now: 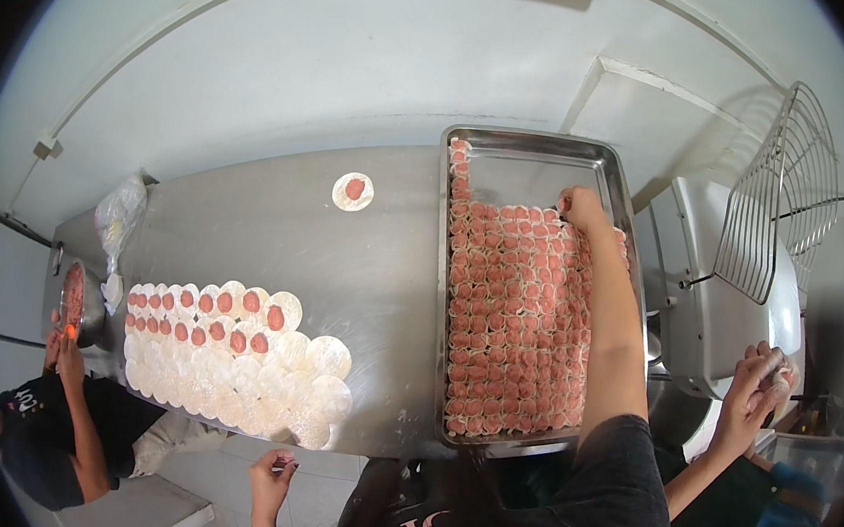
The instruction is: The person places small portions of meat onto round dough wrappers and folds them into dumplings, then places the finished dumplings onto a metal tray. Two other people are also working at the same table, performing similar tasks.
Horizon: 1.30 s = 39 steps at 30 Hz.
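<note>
Working at the desk, you have pale wrappers at 8 o'clock, two rows dabbed with pink filling; at 7, your left hand, fingers curled, its contents impossible to tell; at 3, a steel tray packed with dumplings; at 2, your right hand, apparently pinching one dumpling by the packed rows' far edge. Your right forearm, crossing above them, could squash some if it dips.
</note>
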Motion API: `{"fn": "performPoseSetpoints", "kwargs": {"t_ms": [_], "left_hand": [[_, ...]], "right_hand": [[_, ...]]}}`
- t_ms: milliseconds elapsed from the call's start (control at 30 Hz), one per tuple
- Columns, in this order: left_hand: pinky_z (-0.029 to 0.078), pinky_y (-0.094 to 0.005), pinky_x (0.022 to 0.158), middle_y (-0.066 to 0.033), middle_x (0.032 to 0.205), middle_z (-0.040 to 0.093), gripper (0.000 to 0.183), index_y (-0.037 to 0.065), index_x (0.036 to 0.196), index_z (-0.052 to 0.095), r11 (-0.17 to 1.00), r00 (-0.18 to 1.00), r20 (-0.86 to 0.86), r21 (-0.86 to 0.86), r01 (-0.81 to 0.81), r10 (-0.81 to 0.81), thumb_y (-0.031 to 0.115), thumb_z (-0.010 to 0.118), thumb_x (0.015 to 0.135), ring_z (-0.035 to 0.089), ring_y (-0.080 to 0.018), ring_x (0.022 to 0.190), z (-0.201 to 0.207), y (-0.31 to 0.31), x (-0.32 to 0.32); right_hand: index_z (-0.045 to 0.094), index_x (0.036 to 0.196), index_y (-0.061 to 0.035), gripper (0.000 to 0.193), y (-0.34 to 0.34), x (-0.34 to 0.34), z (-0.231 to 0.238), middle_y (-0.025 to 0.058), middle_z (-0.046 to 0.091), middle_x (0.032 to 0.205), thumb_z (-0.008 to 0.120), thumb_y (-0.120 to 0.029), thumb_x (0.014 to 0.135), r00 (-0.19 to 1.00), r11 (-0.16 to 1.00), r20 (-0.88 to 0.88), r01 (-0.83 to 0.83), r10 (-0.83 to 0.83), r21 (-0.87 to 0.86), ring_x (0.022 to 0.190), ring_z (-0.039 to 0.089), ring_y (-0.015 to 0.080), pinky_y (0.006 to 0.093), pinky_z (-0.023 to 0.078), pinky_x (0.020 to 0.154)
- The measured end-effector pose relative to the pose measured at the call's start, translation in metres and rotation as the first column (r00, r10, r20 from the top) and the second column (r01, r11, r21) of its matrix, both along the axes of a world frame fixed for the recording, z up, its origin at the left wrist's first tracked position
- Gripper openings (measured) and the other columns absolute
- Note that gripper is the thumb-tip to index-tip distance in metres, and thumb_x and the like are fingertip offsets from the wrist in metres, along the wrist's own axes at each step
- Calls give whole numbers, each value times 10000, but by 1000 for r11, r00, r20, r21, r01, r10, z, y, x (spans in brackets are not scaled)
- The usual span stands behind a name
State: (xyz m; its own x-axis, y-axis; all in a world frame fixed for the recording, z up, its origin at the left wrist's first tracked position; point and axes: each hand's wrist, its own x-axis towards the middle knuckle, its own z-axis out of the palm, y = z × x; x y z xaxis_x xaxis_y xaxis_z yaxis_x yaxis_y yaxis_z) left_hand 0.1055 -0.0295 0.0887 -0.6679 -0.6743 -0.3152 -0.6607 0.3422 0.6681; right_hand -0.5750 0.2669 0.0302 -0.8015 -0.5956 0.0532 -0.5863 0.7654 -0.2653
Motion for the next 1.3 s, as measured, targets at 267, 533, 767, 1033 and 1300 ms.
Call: {"fn": "performPoseSetpoints", "kwargs": {"t_ms": [267, 533, 767, 1033, 1300], "left_hand": [[530, -294, 602, -128, 808, 668, 170, -11, 911, 629, 993, 992, 49, -42, 114, -112, -8, 676, 748, 665, -209, 707, 1, 8, -32], [544, -322, 612, -159, 808, 662, 162, 13, 911, 619, 967, 965, 132, -90, 240, -227, 17, 674, 759, 674, -250, 703, 6, 9, -42], [543, -321, 614, -141, 773, 664, 166, 27, 900, 622, 967, 965, 125, -77, 243, -232, 25, 692, 749, 673, -246, 697, 9, 7, -35], [541, -318, 626, -122, 795, 667, 180, 41, 907, 633, 975, 969, 143, -68, 211, -200, 39, 702, 741, 671, -233, 705, 5, 8, -18], [536, -322, 636, -108, 849, 667, 189, 48, 924, 634, 972, 966, 147, -75, 224, -211, 60, 700, 747, 665, -241, 717, 7, 11, -12]], "right_hand": [[681, 779, -45, 199, 12, 15, 21, 154, 665, 777, 581, 43, 632, 984, 994, 141, -100, 107, -52, 738, 640, 323, 382, 497, 687], [718, 882, -65, 269, 21, 10, 21, 183, 672, 843, 586, -1, 657, 964, 989, 224, -143, 146, -30, 792, 653, 324, 357, 508, 736], [712, 945, -56, 312, 15, 12, 25, 203, 668, 902, 595, -14, 659, 979, 1000, 205, -14, 13, 2, 831, 652, 331, 360, 514, 761], [717, 894, -29, 269, 14, 5, 21, 200, 673, 801, 575, 15, 670, 970, 999, 241, 8, -16, 35, 721, 667, 294, 339, 525, 674], [717, 879, -16, 233, 16, 7, 22, 199, 677, 815, 589, -11, 685, 975, 996, 216, 31, -48, 79, 751, 674, 290, 344, 523, 695]]}}
